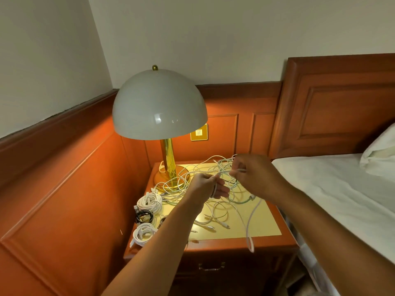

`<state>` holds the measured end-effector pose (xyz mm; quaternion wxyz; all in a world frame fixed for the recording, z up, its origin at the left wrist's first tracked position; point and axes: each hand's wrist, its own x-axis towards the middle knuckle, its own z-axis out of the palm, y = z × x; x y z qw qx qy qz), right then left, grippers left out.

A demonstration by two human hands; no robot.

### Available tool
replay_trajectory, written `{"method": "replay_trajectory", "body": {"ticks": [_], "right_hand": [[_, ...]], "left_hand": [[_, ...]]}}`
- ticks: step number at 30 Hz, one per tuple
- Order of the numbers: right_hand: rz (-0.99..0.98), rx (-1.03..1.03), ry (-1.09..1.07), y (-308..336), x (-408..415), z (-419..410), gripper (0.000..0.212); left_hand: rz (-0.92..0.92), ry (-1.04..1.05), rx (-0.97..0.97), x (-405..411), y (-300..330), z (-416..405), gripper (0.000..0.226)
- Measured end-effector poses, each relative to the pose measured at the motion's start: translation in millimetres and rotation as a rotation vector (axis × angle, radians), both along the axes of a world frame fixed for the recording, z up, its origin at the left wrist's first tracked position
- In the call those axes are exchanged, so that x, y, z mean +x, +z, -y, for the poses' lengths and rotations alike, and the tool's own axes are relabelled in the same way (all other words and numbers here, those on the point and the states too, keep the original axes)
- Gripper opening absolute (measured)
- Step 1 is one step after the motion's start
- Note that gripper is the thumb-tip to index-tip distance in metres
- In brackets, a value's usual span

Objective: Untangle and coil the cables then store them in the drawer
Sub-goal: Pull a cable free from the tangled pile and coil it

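Two hands: left hand (210,184) and right hand (252,174) both pinching one thin white cable (226,172), stretched between them to draw it free.
Tangle: loose white cables (205,178) sprawl across the yellow-topped wooden counter (263,223).
Finished coils: white bundles (149,201) parked left, out of the way.
Drawer: brass-handled wooden drawer (211,267) below looks closed.

Two bare forearms, no sleeves in view, left hand (208,185) and right hand (254,175) without rings, watch or gloves
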<state>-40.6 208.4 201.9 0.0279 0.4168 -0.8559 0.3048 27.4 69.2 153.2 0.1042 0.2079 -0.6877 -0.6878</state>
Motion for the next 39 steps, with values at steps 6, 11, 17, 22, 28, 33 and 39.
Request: {"method": "replay_trajectory", "body": {"ticks": [6,11,17,22,28,33,39], "right_hand": [[0.359,-0.200,-0.015,-57.1,35.2,-10.6,0.031],[0.663,-0.414,-0.081,-101.9,45.1,-7.6,0.019],[0.849,-0.513,-0.078,-124.7,50.7,-8.7,0.037],[0.951,-0.531,0.054,-134.6,31.5,-10.8,0.025],[0.718,-0.263,-0.139,-116.5,-1.4,-1.8,0.050],[0.598,-0.207,-0.084,-67.7,-45.6,7.3,0.031],[0.337,-0.098,-0.014,5.1,-66.6,14.7,0.012]], "left_hand": [[-0.107,0.109,0.366,-9.0,0.4,2.7,0.029],[-0.121,0.131,0.557,-8.2,12.6,-1.5,0.032],[-0.146,0.142,0.613,-2.5,23.8,-2.0,0.030],[-0.179,0.147,0.613,4.5,24.1,-2.3,0.030],[-0.348,0.069,0.659,16.3,29.8,-6.6,0.030],[-0.397,-0.063,0.481,24.6,34.8,-7.9,0.030],[-0.279,-0.178,0.034,28.5,28.8,-12.2,0.027]]}}
